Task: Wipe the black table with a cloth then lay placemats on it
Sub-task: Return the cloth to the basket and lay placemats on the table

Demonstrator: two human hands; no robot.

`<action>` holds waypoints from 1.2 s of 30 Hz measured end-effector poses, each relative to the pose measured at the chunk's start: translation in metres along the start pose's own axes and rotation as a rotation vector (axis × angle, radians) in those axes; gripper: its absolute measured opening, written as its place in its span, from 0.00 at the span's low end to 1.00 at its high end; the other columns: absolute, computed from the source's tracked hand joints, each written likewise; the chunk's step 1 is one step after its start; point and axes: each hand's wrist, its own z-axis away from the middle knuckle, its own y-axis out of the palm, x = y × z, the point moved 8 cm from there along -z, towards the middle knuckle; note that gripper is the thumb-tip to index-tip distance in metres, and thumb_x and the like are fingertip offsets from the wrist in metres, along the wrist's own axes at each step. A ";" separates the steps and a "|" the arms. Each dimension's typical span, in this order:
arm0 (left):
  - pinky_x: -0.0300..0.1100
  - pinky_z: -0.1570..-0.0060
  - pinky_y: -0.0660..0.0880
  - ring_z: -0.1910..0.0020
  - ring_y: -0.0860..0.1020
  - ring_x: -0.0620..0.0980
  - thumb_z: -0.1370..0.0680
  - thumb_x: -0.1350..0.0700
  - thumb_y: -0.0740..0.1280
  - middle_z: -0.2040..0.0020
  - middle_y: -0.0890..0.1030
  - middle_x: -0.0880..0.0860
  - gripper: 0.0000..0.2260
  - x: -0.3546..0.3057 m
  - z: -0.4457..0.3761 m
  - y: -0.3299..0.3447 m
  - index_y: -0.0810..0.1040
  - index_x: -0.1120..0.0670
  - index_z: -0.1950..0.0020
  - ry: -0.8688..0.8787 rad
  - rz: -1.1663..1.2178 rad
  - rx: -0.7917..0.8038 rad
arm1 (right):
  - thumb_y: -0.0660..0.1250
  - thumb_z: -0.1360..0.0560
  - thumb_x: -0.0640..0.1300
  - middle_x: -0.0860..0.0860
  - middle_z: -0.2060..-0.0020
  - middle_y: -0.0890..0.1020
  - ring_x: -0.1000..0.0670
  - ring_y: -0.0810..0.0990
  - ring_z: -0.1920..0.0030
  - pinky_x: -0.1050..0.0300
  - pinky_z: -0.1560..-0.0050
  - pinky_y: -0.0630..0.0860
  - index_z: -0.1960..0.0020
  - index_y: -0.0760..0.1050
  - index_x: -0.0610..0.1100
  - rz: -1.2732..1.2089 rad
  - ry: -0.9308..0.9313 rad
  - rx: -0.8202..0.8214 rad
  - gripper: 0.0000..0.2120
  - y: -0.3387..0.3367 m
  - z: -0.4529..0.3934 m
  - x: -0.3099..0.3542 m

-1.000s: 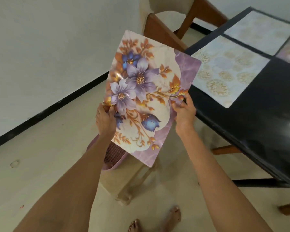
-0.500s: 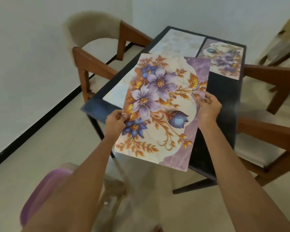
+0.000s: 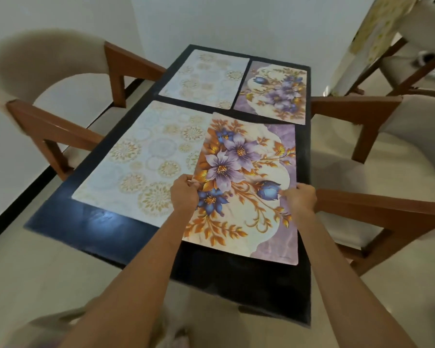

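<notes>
A purple-flower placemat is held flat over the near right part of the black table. My left hand pinches its left edge and my right hand pinches its right edge. Its left edge overlaps a pale gold-circle placemat lying at the near left. Two more placemats lie at the far end: a pale one on the left and a purple-flower one on the right.
Wooden chairs with beige cushions stand on both sides: one at the left, one at the right. Another chair stands at the far right. A white wall runs behind the table.
The view has swung over the table. Both hands have carried the flowered placemat from beside the table down onto its near right part, and it now lies almost flat.
</notes>
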 end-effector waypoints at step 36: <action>0.42 0.68 0.65 0.63 0.71 0.54 0.26 0.63 0.69 0.60 0.76 0.57 0.08 -0.016 -0.044 0.053 0.69 0.57 0.58 0.090 -0.302 0.261 | 0.63 0.20 0.40 0.38 0.46 0.82 0.40 0.82 0.47 0.53 0.51 0.78 0.41 0.78 0.33 0.163 0.140 -0.313 0.13 -0.014 -0.029 -0.023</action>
